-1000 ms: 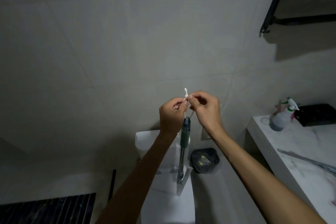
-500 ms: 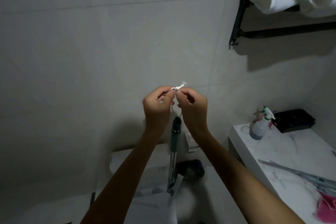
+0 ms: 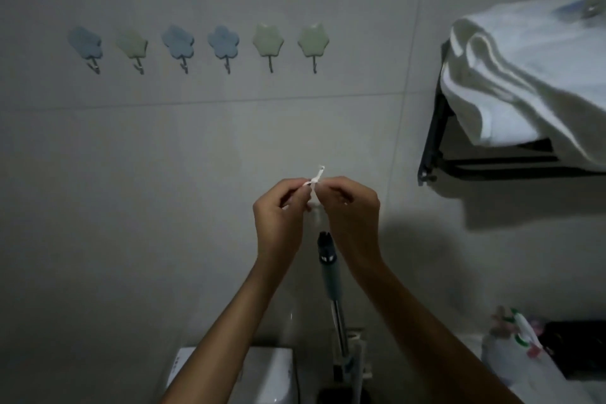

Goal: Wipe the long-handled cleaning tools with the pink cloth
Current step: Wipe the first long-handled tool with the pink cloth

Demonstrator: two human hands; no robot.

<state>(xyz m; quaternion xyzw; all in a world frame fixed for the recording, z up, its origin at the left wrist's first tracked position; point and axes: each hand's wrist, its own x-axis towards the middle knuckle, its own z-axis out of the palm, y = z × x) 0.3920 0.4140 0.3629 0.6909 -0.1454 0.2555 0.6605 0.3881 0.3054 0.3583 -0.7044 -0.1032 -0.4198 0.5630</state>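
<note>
The long cleaning tool with a green grip and a shiny metal pole (image 3: pixel 330 275) hangs straight down by a thin white string loop (image 3: pixel 315 181), in front of the grey tiled wall (image 3: pixel 196 147) and between the two arms. The left hand (image 3: pixel 278 223) and the right hand (image 3: pixel 351 216) are raised close together, and both pinch the string with curled fingers. Higher up is a row of six blue and green flower-shaped wall hooks (image 3: pixel 200 44), a white towel (image 3: pixel 524 75) lies on a black shelf (image 3: pixel 436 141) to the right, and a white spray bottle (image 3: pixel 511 348) stands low on the right.
</note>
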